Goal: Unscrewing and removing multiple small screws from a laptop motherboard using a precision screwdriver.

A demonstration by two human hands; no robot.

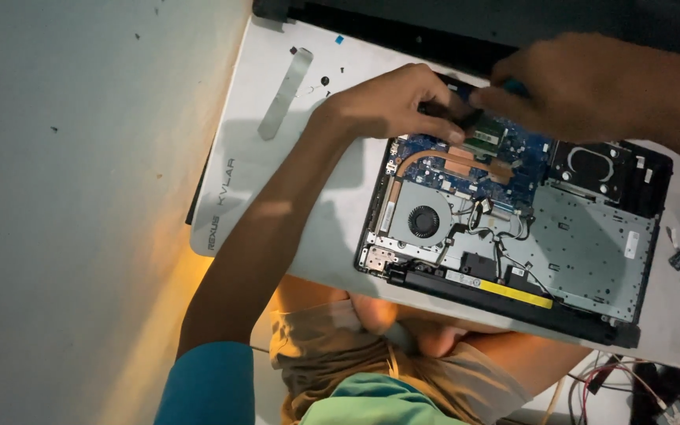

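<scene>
Both hands, the left hand and the right hand, pinch closed on the small green flat memory card at the top of the opened black laptop, and I think a hard tug could bend or crack it.

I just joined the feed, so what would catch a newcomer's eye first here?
The opened laptop on the white mat, its round black fan and copper heat pipe bare. Both hands meet at its far edge: the left hand and right hand pinch at a green memory module. A yellow-striped battery runs along the near edge.
</scene>
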